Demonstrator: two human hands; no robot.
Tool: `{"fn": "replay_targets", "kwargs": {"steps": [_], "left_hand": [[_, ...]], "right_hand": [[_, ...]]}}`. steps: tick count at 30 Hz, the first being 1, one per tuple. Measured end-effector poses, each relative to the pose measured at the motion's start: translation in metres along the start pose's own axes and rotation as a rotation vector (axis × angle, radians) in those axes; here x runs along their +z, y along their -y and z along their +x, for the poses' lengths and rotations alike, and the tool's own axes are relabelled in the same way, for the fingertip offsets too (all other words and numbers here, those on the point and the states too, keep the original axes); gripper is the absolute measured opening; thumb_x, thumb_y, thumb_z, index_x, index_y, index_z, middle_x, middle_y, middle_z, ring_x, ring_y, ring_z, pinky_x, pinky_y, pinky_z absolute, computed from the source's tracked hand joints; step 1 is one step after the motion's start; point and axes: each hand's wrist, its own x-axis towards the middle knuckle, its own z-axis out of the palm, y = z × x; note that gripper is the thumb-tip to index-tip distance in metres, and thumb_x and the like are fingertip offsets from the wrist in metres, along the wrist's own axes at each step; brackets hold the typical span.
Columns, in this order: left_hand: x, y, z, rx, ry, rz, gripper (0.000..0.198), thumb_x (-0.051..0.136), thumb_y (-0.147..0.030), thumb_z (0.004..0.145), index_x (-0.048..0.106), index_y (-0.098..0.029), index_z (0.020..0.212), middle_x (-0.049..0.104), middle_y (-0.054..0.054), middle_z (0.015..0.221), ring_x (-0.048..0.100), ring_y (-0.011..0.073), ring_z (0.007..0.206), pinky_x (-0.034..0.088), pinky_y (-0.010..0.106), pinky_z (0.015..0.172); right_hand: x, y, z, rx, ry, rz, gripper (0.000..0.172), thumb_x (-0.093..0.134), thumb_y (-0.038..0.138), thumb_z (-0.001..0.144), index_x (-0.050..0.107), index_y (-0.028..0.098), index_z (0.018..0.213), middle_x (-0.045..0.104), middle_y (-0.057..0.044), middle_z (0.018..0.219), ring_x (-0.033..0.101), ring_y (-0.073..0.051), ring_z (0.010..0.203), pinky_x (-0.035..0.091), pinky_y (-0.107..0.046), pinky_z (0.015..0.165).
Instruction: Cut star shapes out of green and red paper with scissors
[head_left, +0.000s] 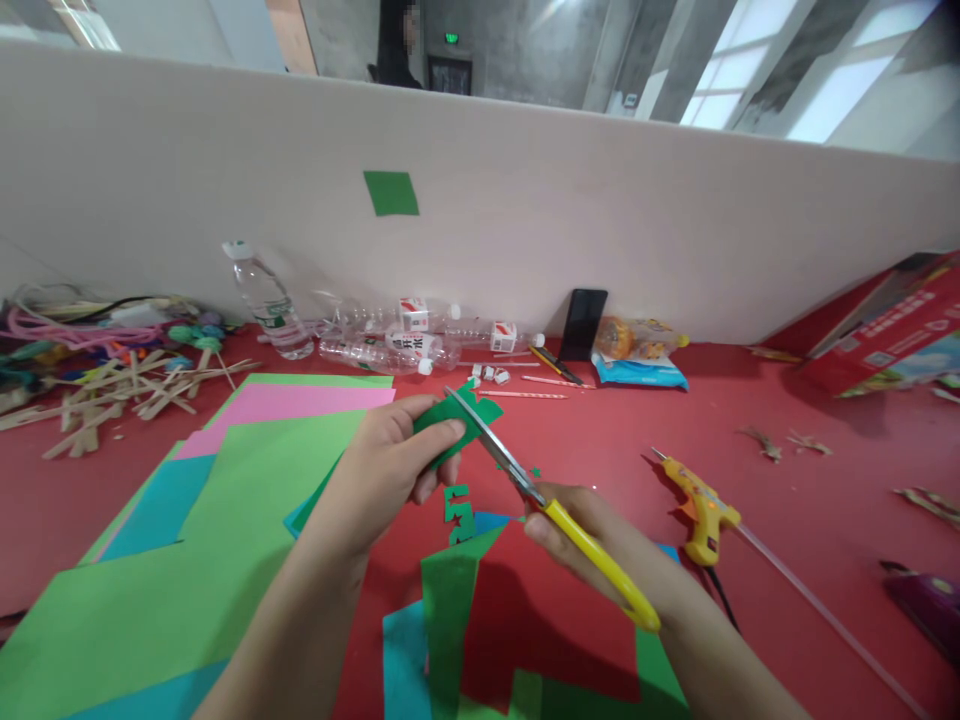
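Observation:
My left hand [409, 445] pinches a small piece of dark green paper [454, 425] between thumb and fingers, its top edge cut unevenly. My right hand [581, 530] is closed around yellow-handled scissors [517, 475], whose blades lie across the paper near the left thumb. How far the blades are apart is hard to tell. Below the hands lies a green scrap [459, 513] with cut-out shapes. Tiny green star-like bits sit close to the blades. Coloured sheets, with a red sheet [547, 610] on top, lie under my right hand.
Large green sheets [277, 490] cover the left side. A yellow glue gun [701, 508] with a long stick rests at right. Along the white partition [525, 220] are plastic bottles [390, 340], a black phone [583, 323] and a snack bag [641, 355]. Wooden sticks [112, 400] pile up far left.

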Motion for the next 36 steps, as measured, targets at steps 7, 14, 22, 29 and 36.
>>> {"fn": "replay_targets", "kwargs": {"steps": [7,14,22,29,36], "left_hand": [[0.000,0.003,0.002,-0.003,-0.004,0.017,0.019,0.071,-0.035,0.078,0.066,-0.017,0.086,0.060,-0.006,0.049,0.038,0.0046,0.035,0.028,0.016,0.036],[-0.002,-0.001,0.000,0.176,0.009,0.247,0.031,0.055,-0.039,0.092,0.059,-0.020,0.068,0.062,-0.001,0.056,0.054,0.0111,0.048,0.045,0.022,0.048],[0.001,0.003,0.004,0.266,-0.130,0.130,0.015,0.068,-0.033,0.083,0.064,-0.020,0.075,0.055,-0.004,0.060,0.051,0.0109,0.053,0.045,0.022,0.050],[0.005,0.005,0.001,0.241,-0.087,0.000,0.017,0.068,-0.030,0.084,0.064,-0.020,0.072,0.060,-0.003,0.060,0.058,0.0117,0.055,0.052,0.024,0.055],[0.005,0.005,-0.001,0.241,-0.035,0.042,0.024,0.069,-0.030,0.086,0.061,-0.020,0.065,0.057,-0.005,0.059,0.060,0.0098,0.055,0.051,0.022,0.057]], "right_hand": [[0.001,-0.002,0.001,0.000,-0.002,0.011,0.074,0.040,0.096,0.085,0.035,0.024,0.071,0.030,0.007,0.068,0.026,-0.012,0.061,0.024,-0.027,0.054],[-0.007,0.000,-0.001,0.029,0.018,0.023,0.071,0.045,0.094,0.085,0.038,0.024,0.075,0.032,0.006,0.070,0.028,-0.013,0.062,0.023,-0.028,0.055],[-0.010,-0.007,-0.001,-0.061,0.069,0.075,0.067,0.048,0.088,0.090,0.038,0.024,0.076,0.033,0.007,0.068,0.028,-0.012,0.060,0.024,-0.027,0.054],[-0.010,-0.001,-0.004,-0.060,0.078,0.169,0.065,0.052,0.086,0.090,0.040,0.024,0.075,0.039,0.006,0.065,0.030,-0.012,0.057,0.023,-0.027,0.051],[-0.010,-0.003,-0.003,-0.091,0.077,0.196,0.067,0.048,0.090,0.088,0.043,0.024,0.078,0.040,0.005,0.064,0.032,-0.013,0.056,0.023,-0.029,0.051]]}}
